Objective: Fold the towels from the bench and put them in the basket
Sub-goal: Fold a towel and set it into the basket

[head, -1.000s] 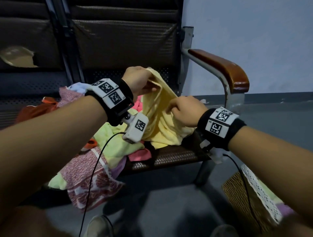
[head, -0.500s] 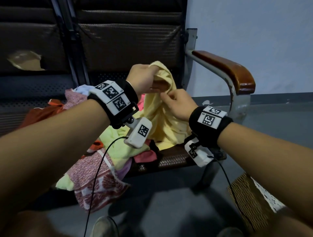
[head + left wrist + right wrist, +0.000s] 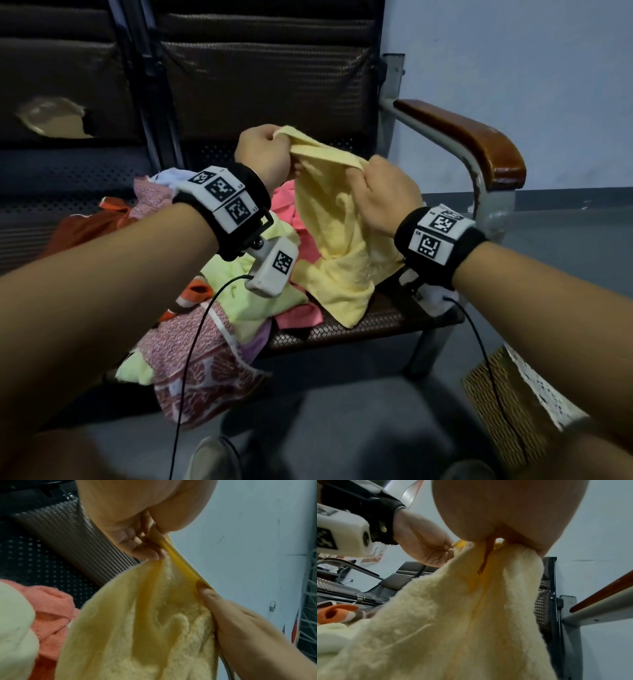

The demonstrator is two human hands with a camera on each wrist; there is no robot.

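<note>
Yellow towel lifted over bench, top edge stretched between hands, rest hanging down to seat. Left hand pinching far corner, higher. Right hand pinching same edge, nearer, lower. Basket on floor, lower right, nearer right hand.

You are holding a pale yellow towel whose hem is showing a deeper orange-yellow. The heap beside it is showing a lime-green towel, a coral-pink towel, an orange cloth and a red-and-white patterned cloth. The bench is wearing a dark brown woven texture, its armrest reddish-brown. The basket is showing tan weave with white lace trim.
</note>
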